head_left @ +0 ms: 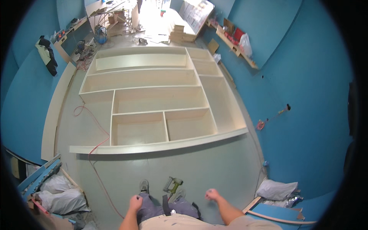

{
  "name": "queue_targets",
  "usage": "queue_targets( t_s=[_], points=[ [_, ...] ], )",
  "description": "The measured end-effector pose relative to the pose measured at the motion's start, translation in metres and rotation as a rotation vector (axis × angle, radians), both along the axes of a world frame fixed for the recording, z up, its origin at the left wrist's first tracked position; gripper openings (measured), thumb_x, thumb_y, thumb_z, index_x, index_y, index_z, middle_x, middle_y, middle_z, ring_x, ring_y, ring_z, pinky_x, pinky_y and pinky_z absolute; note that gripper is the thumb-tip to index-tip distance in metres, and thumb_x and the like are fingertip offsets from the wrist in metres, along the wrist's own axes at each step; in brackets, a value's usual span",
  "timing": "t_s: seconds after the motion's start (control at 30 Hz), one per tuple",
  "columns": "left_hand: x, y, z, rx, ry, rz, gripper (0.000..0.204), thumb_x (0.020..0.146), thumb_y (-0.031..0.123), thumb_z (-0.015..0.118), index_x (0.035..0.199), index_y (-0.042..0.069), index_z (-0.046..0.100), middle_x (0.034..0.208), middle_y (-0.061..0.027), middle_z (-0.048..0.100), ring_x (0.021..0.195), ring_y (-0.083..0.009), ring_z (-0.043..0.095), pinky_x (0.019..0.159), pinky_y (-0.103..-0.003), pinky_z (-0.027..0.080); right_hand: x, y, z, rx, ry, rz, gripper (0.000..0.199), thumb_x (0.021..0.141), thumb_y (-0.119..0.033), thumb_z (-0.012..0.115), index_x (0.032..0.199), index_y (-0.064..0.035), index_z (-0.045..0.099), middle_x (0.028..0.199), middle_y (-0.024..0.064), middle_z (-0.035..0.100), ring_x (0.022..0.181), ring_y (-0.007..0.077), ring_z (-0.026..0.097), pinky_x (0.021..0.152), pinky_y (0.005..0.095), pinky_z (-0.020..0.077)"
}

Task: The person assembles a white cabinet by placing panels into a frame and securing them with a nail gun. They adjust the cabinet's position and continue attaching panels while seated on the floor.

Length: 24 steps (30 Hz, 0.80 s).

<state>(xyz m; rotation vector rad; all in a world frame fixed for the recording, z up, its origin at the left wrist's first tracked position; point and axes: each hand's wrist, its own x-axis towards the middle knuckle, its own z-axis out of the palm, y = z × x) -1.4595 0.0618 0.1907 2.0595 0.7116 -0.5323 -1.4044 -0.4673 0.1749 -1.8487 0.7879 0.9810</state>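
- Nailer (172, 186) is the thing to watch, lying on the floor (199, 168) just ahead of the person's feet, right beside the shoe (144, 186) and a touch to its right.
- Long axis of it runs roughly away from the person, tilted a bit to the right, pointing toward the shelf unit (153, 99).
- Right hand (212, 194) sits to the right of the nailer and slightly nearer the person; the nailer lies forward and to the left of it.
- Left hand (135, 200) is on the other side, left of the nailer and a bit lower in the picture, near the shoe.
- Honestly the two hands look about equally near, with the nailer between them. I can't call either one nearer.
- Both hands look curled into loose fists with nothing in them, neither touching the nailer.
- Shelf unit lies flat on its back well beyond the nailer, its long front edge running left to right across the floor.
- Red hose (100, 142) snakes from under the unit's left end back past the left of the nailer, toward the left hand's side.
- White bags (57, 193) sit well left of the nailer, another bag (276, 189) well to its right.
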Motion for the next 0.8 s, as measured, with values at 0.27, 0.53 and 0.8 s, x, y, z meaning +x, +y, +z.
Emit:
queue_targets(
  t_s=[0.27, 0.53, 0.8],
  points=[
    [-0.209, -0.032, -0.072, 0.059, 0.220, -0.238, 0.051, 0.091, 0.039, 0.056, 0.122, -0.001, 0.062, 0.115, -0.0303, 0.064, 0.111, -0.0436, 0.060, 0.098, -0.050, 0.046, 0.038, 0.013, -0.138, -0.126, -0.037, 0.148, 0.024, 0.082, -0.015, 0.062, 0.100, -0.0009, 0.068, 0.084, 0.0135, 0.071, 0.073, 0.0199, 0.069, 0.064, 0.0348, 0.0559],
    [-0.220, -0.110, -0.201, 0.265, 0.765, -0.237, 0.080, 0.077, 0.030, 0.071, 0.142, -0.001, 0.036, 0.140, -0.0354, 0.037, 0.124, -0.0514, 0.043, 0.104, -0.053, 0.038, -0.052, 0.064, -0.475, -0.201, -0.044, 0.348, 0.031, 0.077, -0.026, 0.064, 0.097, -0.0024, 0.068, 0.101, 0.0196, 0.070, 0.098, 0.0399, 0.065, 0.085, 0.0464, 0.0527],
    [-0.145, -0.093, -0.198, 0.276, 0.707, -0.191, 0.065, 0.078, 0.019, 0.071, 0.135, -0.001, 0.047, 0.135, -0.0287, 0.042, 0.123, -0.0469, 0.044, 0.105, -0.050, 0.038, -0.017, 0.129, -0.661, -0.501, 0.035, -0.152, 0.062, 0.072, -0.032, 0.073, 0.116, 0.0106, 0.061, 0.111, 0.0281, 0.066, 0.106, 0.0416, 0.064, 0.093, 0.0458, 0.0492]
  ],
)
